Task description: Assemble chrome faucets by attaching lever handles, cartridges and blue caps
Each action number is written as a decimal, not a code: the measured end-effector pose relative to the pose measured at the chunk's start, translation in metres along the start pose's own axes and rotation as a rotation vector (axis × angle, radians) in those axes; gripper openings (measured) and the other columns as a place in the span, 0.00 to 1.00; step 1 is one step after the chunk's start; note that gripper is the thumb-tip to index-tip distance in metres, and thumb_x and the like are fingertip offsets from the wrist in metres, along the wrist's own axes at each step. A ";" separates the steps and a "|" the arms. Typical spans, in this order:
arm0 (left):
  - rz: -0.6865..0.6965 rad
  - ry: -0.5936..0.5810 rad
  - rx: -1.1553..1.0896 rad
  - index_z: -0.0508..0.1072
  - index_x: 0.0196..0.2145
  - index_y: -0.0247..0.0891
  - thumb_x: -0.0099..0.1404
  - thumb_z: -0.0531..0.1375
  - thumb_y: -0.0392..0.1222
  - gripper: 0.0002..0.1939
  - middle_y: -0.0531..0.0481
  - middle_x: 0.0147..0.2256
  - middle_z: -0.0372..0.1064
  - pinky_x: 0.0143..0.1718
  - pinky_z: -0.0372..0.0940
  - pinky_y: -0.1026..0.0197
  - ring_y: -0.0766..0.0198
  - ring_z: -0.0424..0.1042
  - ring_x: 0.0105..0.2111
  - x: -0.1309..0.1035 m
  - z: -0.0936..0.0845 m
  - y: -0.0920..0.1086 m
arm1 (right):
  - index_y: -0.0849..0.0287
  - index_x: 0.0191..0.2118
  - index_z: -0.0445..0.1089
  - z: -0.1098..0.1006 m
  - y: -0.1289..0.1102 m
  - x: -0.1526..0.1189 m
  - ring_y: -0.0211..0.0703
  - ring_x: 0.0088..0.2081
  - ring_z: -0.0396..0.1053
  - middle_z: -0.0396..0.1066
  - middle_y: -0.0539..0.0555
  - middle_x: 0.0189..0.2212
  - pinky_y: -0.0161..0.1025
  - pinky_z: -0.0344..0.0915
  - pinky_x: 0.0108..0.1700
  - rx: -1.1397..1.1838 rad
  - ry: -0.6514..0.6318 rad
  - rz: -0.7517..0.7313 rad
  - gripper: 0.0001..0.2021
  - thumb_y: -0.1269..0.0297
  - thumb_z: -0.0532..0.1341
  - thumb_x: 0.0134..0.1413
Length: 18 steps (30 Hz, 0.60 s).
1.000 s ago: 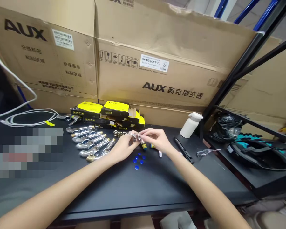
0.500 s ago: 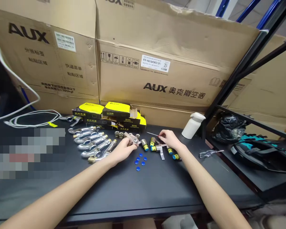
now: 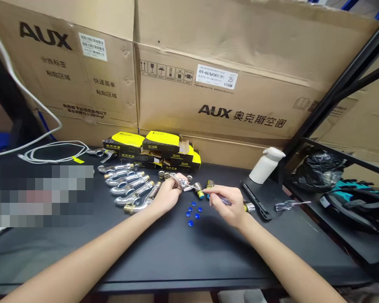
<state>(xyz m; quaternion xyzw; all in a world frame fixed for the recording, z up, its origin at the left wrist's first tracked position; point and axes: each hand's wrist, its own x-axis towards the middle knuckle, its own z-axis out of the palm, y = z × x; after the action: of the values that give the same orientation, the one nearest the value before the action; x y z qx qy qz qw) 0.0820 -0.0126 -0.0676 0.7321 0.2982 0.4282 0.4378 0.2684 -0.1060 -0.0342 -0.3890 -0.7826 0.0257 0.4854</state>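
Note:
My left hand (image 3: 169,195) is closed round a chrome metal part (image 3: 180,182) near the middle of the black table. In my right hand (image 3: 227,204) is a thin screwdriver (image 3: 222,198), its shaft pointing left with the tip at the chrome part. Below and between the hands lie several blue discs (image 3: 190,223). A cartridge with a yellow and blue end (image 3: 199,192) stands between the hands; others are partly hidden behind my right hand. Several chrome curved fittings with brass ends (image 3: 131,185) lie left of my left hand.
Yellow and black boxes (image 3: 161,142) are stacked behind the parts. To the right are a white bottle (image 3: 265,166), a black bar-shaped tool (image 3: 255,202) and a clear plastic wrapper (image 3: 287,205). A coiled white cable (image 3: 55,152) lies at the left, large cartons (image 3: 217,101) behind.
My right hand has lifted the screwdriver and brought its tip to the chrome part in my left hand. The black bar-shaped tool now shows beside the bottle. The view has shifted slightly.

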 end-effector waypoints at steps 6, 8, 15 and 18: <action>0.030 -0.011 -0.009 0.67 0.28 0.38 0.48 0.50 0.28 0.11 0.52 0.30 0.65 0.41 0.61 0.59 0.60 0.65 0.35 -0.001 0.001 0.004 | 0.60 0.37 0.75 0.005 0.000 -0.003 0.35 0.18 0.65 0.71 0.50 0.20 0.34 0.64 0.25 0.051 -0.035 0.065 0.10 0.71 0.55 0.57; 0.031 -0.013 -0.014 0.67 0.29 0.38 0.48 0.50 0.27 0.12 0.52 0.31 0.65 0.41 0.61 0.58 0.60 0.65 0.36 -0.001 0.001 0.004 | 0.60 0.37 0.75 0.005 0.001 -0.003 0.35 0.18 0.65 0.71 0.50 0.20 0.34 0.64 0.25 0.058 -0.028 0.086 0.10 0.70 0.55 0.58; 0.032 -0.025 -0.036 0.67 0.28 0.38 0.49 0.50 0.28 0.11 0.52 0.31 0.65 0.43 0.60 0.58 0.59 0.65 0.37 -0.001 0.003 0.006 | 0.60 0.37 0.75 0.006 0.004 -0.006 0.34 0.18 0.64 0.70 0.49 0.19 0.34 0.63 0.24 0.082 -0.028 0.129 0.11 0.69 0.55 0.58; 0.032 -0.027 -0.040 0.67 0.29 0.38 0.49 0.51 0.28 0.10 0.51 0.31 0.65 0.43 0.59 0.58 0.59 0.65 0.37 -0.002 0.003 0.007 | 0.60 0.36 0.75 0.006 0.004 -0.007 0.34 0.17 0.63 0.69 0.49 0.18 0.34 0.63 0.24 0.091 -0.014 0.153 0.11 0.69 0.55 0.58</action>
<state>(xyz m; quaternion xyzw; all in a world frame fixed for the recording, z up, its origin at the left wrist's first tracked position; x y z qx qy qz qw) 0.0842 -0.0182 -0.0623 0.7337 0.2719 0.4309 0.4495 0.2673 -0.1058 -0.0440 -0.4250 -0.7518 0.1012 0.4939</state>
